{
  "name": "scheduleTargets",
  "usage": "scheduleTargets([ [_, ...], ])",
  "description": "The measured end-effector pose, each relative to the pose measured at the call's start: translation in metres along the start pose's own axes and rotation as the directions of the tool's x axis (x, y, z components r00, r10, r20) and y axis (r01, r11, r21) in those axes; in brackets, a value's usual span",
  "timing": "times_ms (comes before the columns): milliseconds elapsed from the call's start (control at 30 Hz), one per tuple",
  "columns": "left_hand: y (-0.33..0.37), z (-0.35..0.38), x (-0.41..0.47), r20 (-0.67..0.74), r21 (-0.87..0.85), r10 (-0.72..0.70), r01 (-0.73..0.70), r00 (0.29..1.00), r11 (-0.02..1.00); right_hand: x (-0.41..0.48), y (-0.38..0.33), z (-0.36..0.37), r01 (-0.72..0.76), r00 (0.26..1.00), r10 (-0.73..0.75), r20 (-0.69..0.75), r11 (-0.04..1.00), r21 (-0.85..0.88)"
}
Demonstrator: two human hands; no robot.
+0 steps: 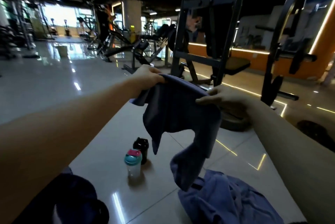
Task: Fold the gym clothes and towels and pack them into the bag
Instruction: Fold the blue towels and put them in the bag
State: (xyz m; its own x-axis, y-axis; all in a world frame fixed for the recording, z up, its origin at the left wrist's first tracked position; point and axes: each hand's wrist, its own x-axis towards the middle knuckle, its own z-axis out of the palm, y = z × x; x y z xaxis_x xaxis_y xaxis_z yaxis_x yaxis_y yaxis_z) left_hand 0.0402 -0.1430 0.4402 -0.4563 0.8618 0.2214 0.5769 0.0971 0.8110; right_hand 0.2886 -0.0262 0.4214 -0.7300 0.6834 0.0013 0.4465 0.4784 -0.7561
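Dark bag sits bottom left. Both hands up: left hand and right hand each pinch one blue garment by its top edge, fingers closed. One blue towel crumpled on floor. Two shaker bottles: teal-lidded bottle, black bottle.

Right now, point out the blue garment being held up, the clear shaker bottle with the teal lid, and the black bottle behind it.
Blue garment held up [178,113]: head view, on the middle of the hanging cloth.
Clear shaker bottle with teal lid [133,164]: head view, on its upper body.
Black bottle [141,144]: head view, on its cap.
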Motion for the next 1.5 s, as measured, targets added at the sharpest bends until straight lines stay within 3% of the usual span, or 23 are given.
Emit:
scheduleTargets([
  [133,0.018,-0.020,-0.005,0.145,-0.062,-0.002,0.011,0.989,0.998,0.002,-0.011,0.022,0.067,0.996,-0.071,0.055,0.995,0.068],
  [233,0.031,-0.009,-0.013,0.242,0.141,0.112,-0.149,0.964,0.979,0.014,-0.024,0.041,0.162,0.983,-0.177,0.052,0.964,0.211],
  [367,0.041,0.006,-0.014,0.307,0.386,0.222,-0.334,0.925,0.860,0.022,-0.034,0.051,0.187,0.967,-0.232,0.110,0.930,0.315],
  [467,0.038,-0.002,-0.015,0.394,0.550,0.113,-0.333,0.912,0.766,0.025,-0.023,0.053,0.138,0.968,-0.195,0.155,0.938,0.317],
  [600,0.017,-0.021,-0.017,0.398,0.696,-0.164,-0.181,0.903,0.695,0.026,-0.008,0.060,0.108,0.963,-0.186,0.193,0.928,0.357],
  [667,0.002,-0.031,-0.018,0.373,0.566,-0.203,-0.048,0.905,0.823,0.025,-0.003,0.062,0.087,0.966,-0.172,0.191,0.919,0.384],
  [733,-0.009,-0.035,-0.022,0.348,0.227,-0.160,0.083,0.924,0.970,0.023,-0.003,0.065,0.076,0.962,-0.174,0.212,0.912,0.403],
  [800,-0.012,-0.031,-0.024,0.301,-0.034,-0.078,0.093,0.950,0.995,0.022,-0.010,0.069,0.104,0.950,-0.213,0.229,0.906,0.411],
  [833,-0.011,-0.027,-0.025,0.277,-0.069,-0.046,0.067,0.960,0.995,0.021,-0.015,0.071,0.117,0.945,-0.233,0.231,0.898,0.424],
  [933,0.000,-0.015,-0.031,0.212,-0.010,0.035,-0.033,0.977,0.999,0.018,-0.033,0.074,0.146,0.928,-0.277,0.250,0.886,0.440],
  [1067,0.003,-0.007,-0.039,0.259,-0.021,0.075,-0.072,0.963,0.997,0.016,-0.045,0.069,0.141,0.940,-0.255,0.227,0.896,0.422],
  [1167,-0.007,-0.012,-0.042,0.346,-0.035,0.025,-0.014,0.938,0.999,0.020,-0.039,0.069,0.133,0.956,-0.229,0.183,0.895,0.426],
  [1400,-0.032,-0.027,-0.052,0.460,0.029,-0.109,0.108,0.881,0.994,0.022,-0.024,0.063,0.166,0.977,-0.214,0.001,0.762,0.625],
  [1500,-0.045,-0.037,-0.057,0.498,0.166,-0.194,0.126,0.845,0.978,0.020,-0.022,0.058,0.198,0.979,-0.179,-0.096,0.735,0.648],
])
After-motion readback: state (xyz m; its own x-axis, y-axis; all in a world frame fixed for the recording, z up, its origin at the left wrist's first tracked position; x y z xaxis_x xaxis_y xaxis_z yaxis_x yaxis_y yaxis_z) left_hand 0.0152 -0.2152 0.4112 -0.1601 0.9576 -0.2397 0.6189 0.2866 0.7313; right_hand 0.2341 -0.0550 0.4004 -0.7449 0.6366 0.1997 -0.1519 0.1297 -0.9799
